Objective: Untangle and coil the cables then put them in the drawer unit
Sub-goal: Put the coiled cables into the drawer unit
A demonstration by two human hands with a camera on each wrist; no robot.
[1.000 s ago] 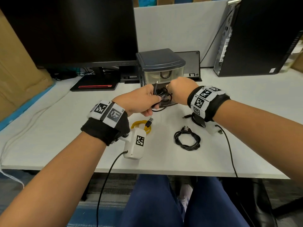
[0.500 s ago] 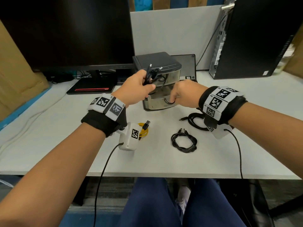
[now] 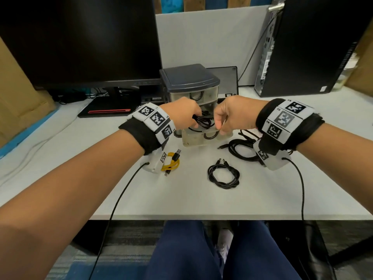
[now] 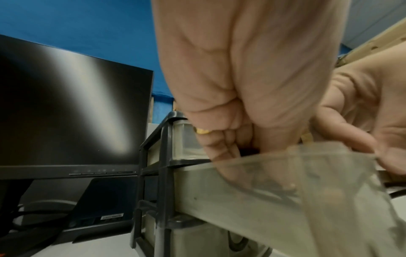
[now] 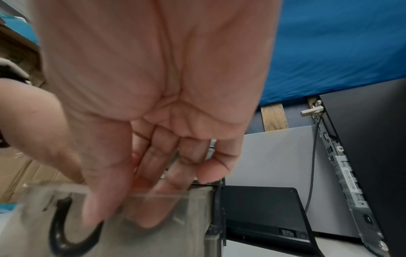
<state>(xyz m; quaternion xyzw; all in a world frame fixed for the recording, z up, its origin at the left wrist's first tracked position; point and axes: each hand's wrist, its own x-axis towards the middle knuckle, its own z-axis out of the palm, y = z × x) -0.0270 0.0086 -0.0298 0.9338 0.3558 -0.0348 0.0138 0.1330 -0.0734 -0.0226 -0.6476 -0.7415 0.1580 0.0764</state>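
A small drawer unit (image 3: 189,81) with a dark lid stands mid-desk. Its lower clear drawer (image 3: 193,141) is pulled out toward me. My left hand (image 3: 193,120) grips a coiled black cable (image 3: 204,121) and holds it down inside that drawer. In the left wrist view the left hand's fingers (image 4: 222,147) curl behind the clear drawer wall (image 4: 274,182). My right hand (image 3: 219,128) pinches the drawer's front wall, thumb (image 5: 98,200) outside and fingers inside, beside its black handle (image 5: 63,231). A yellow cable (image 3: 171,162), a black coil (image 3: 223,176) and a thicker black cable (image 3: 240,148) lie on the desk.
A dark monitor (image 3: 80,37) stands at the back left and a PC tower (image 3: 312,47) at the back right. A white board (image 3: 212,37) and a flat black device (image 3: 228,77) sit behind the unit. The desk's front edge (image 3: 201,216) is near my knees.
The left hand came down from above the unit with the black cable into the drawer. The right hand drew that drawer out toward me and now pinches its front wall.
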